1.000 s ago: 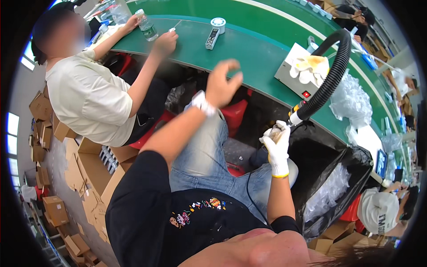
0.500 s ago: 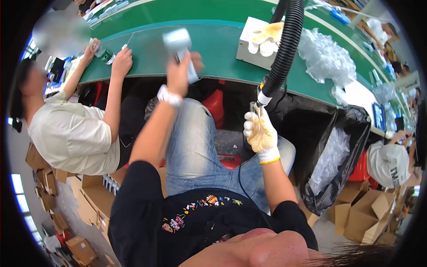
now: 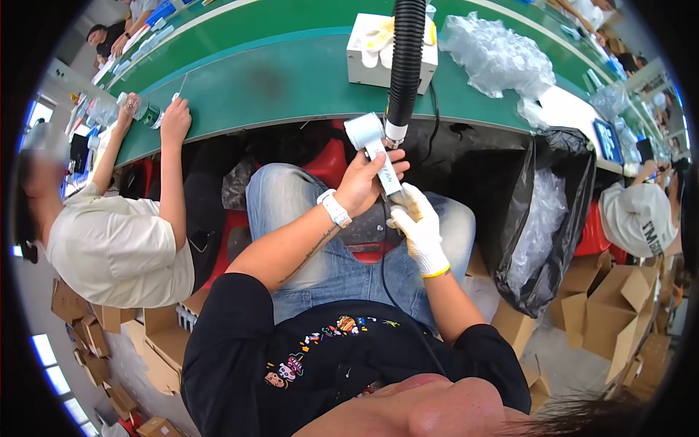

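A light-blue handheld fan (image 3: 362, 131) with a round head and a straight handle is tilted above my lap. My bare left hand (image 3: 366, 180), with a white watch on the wrist, is closed around its handle from the left. At the lower end of the handle, my right hand (image 3: 415, 221) in a white-and-yellow knit glove has its fingers closed on a greyish end part. Fingers hide most of that part. A black corrugated hose (image 3: 406, 69) hangs just behind the fan; its white-collared end (image 3: 395, 133) is close to the fan's head.
The green workbench (image 3: 291, 87) holds a grey-white box (image 3: 364, 69) with gloves (image 3: 382, 36) on top and clear plastic bags (image 3: 499, 54). A black-lined bin (image 3: 510, 211) stands to my right. A co-worker (image 3: 120, 247) sits at left, holding a bottle (image 3: 151, 115). Cardboard boxes (image 3: 611, 306) lie behind.
My left hand has brought the fan from over the bench edge rightward and down to my right hand. My right hand has moved down from the hose end and now meets the fan's handle.
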A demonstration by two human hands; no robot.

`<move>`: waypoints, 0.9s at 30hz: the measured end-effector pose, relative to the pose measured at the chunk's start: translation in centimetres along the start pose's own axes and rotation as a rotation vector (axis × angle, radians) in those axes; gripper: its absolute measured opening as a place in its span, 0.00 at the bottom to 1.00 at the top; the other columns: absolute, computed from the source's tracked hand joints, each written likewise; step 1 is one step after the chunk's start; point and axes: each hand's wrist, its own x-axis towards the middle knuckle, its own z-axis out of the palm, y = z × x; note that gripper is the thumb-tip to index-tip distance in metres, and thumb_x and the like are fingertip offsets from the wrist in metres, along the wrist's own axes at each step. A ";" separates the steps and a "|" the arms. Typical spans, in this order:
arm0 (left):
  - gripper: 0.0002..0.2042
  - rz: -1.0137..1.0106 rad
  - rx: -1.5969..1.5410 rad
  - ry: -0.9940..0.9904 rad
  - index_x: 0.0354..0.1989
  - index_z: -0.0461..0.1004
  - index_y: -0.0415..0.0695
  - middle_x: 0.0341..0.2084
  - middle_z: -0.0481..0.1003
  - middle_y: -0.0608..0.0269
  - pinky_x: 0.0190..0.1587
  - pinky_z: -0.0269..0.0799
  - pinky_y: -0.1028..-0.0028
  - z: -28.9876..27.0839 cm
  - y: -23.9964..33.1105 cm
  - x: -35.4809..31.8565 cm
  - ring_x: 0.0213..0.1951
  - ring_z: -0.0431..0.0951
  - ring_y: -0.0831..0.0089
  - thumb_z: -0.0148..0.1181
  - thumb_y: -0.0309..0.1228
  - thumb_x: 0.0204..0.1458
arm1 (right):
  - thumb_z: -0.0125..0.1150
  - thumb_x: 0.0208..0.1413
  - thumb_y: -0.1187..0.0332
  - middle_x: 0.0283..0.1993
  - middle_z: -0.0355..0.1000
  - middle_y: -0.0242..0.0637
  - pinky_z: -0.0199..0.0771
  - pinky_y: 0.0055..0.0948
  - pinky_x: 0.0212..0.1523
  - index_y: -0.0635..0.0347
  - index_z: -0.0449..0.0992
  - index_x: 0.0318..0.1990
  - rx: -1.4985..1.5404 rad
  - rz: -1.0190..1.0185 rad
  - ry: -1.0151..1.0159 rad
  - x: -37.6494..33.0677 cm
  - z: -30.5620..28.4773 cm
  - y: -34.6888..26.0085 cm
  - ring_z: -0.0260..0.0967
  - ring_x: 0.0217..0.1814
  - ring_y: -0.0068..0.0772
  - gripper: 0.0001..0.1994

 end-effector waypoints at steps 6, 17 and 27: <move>0.27 0.086 0.340 -0.152 0.72 0.55 0.46 0.64 0.69 0.54 0.65 0.70 0.57 -1.4 -1.3 -2.1 0.61 0.76 0.59 0.53 0.41 0.70 | 0.68 0.59 0.77 0.59 0.75 0.41 0.82 0.29 0.45 0.61 0.68 0.68 0.135 -0.113 0.021 1.2 -0.1 0.1 0.76 0.54 0.30 0.29; 0.29 0.207 0.244 0.065 0.69 0.58 0.49 0.56 0.73 0.59 0.58 0.76 0.62 -3.4 0.2 -0.8 0.58 0.77 0.64 0.64 0.29 0.63 | 0.54 0.70 0.52 0.60 0.75 0.43 0.84 0.43 0.44 0.57 0.65 0.70 0.408 0.087 0.197 5.4 2.2 0.5 0.78 0.53 0.37 0.28; 0.29 0.330 0.091 -0.034 0.70 0.58 0.52 0.60 0.70 0.54 0.57 0.80 0.56 -3.0 3.0 -1.9 0.54 0.81 0.55 0.64 0.31 0.63 | 0.59 0.67 0.48 0.59 0.76 0.44 0.79 0.43 0.54 0.55 0.62 0.73 0.682 0.555 -0.558 2.9 -0.7 -1.7 0.77 0.55 0.48 0.33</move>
